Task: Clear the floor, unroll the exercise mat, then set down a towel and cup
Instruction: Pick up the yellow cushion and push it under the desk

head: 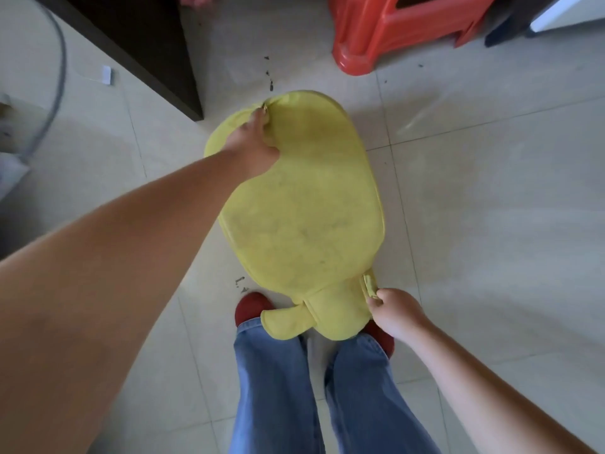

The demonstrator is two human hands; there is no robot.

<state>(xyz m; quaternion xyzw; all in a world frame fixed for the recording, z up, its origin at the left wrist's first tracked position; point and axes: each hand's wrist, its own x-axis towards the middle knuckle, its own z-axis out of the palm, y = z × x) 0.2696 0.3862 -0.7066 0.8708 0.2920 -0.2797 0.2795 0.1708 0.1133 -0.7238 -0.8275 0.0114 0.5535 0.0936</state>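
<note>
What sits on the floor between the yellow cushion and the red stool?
Head view: only bare tile floor with a few small dark specks lies between the yellow cushion and the red stool. They don't touch.

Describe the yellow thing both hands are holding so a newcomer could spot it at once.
On the pale tiled floor, below the red plastic stool, lies a flat yellow cushion. The left hand and right hand grip its ends. Nothing else is yellow.

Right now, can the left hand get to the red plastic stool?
Probably not as it stands. The left hand is gripping the far edge of the yellow cushion, so it would have to let go first. The floor between it and the red plastic stool looks open, though the stool sits farther off.
</note>
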